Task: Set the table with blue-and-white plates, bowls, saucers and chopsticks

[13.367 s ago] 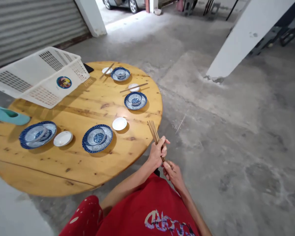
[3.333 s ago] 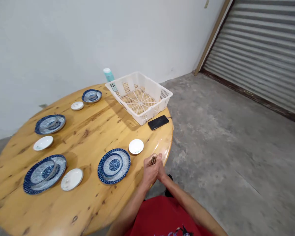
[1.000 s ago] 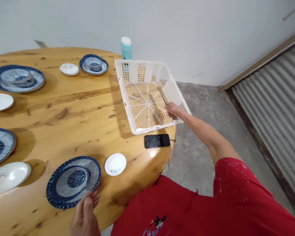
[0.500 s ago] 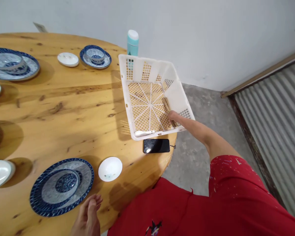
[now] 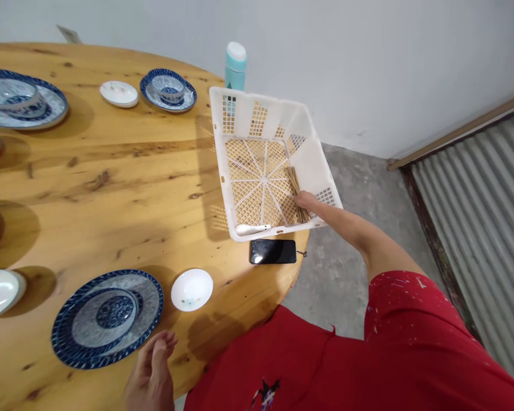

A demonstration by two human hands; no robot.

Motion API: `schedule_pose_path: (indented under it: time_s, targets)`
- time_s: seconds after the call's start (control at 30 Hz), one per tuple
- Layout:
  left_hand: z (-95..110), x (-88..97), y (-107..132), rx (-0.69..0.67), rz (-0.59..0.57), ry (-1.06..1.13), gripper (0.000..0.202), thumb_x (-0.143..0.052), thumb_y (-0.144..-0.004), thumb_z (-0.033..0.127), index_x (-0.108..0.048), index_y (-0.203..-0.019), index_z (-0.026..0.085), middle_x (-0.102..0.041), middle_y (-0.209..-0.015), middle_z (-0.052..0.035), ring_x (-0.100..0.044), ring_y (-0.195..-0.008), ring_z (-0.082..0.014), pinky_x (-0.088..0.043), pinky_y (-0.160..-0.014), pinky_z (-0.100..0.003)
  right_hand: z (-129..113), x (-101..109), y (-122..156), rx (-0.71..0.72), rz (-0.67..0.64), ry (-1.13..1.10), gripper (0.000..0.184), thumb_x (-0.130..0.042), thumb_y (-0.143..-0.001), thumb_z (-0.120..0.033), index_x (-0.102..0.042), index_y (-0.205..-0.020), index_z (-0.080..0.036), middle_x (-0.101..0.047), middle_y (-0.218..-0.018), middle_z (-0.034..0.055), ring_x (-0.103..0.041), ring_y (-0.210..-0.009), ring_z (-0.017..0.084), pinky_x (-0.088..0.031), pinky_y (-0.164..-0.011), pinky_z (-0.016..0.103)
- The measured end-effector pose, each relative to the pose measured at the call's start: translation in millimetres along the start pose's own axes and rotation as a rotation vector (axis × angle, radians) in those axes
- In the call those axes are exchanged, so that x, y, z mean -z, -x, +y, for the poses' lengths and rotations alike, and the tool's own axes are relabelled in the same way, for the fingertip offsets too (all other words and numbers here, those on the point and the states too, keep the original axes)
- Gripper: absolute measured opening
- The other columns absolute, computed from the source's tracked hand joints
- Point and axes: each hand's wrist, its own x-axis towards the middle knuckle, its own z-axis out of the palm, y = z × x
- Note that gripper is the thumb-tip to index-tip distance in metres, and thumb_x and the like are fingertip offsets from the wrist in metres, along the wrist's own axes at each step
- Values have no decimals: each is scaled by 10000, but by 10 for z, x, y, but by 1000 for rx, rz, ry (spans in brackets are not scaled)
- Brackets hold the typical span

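My right hand (image 5: 306, 201) reaches into the white plastic basket (image 5: 219, 154) at the table's right edge. Its fingers are closed round the near end of a bundle of wooden chopsticks (image 5: 292, 181), which lies on the basket floor along the right wall. A white spoon (image 5: 251, 229) lies in the basket's near corner. My left hand (image 5: 152, 374) hovers at the near edge of the round wooden table (image 5: 124, 194), fingers loosely apart and holding nothing, just below a blue patterned plate with a bowl (image 5: 107, 317).
A black phone (image 5: 273, 251) lies just in front of the basket, and a small white dish (image 5: 192, 289) sits beside the near plate. More blue plates with bowls (image 5: 168, 90) and white dishes (image 5: 120, 93) ring the table. A teal bottle (image 5: 235, 65) stands behind the basket.
My right hand has carried the chopsticks into the basket and lowered them onto its floor by the right wall. My left hand has let go and dropped to the table's near edge.
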Motion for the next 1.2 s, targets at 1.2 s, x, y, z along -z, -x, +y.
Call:
schedule_pose_path:
  time_s: [1.2]
  targets:
    - [-162,11,-142,-21,-16,14,404,-598,-837,568,-676,-1030,222,-743,-985,-32,-714,-1024,-297,-536,-1013,-455,-468,-5,5,321,201,243,452,-442,-1014,-377,-547,-1324,-66,-669,-1219,263,-639,-1170,308,-480,-956,358]
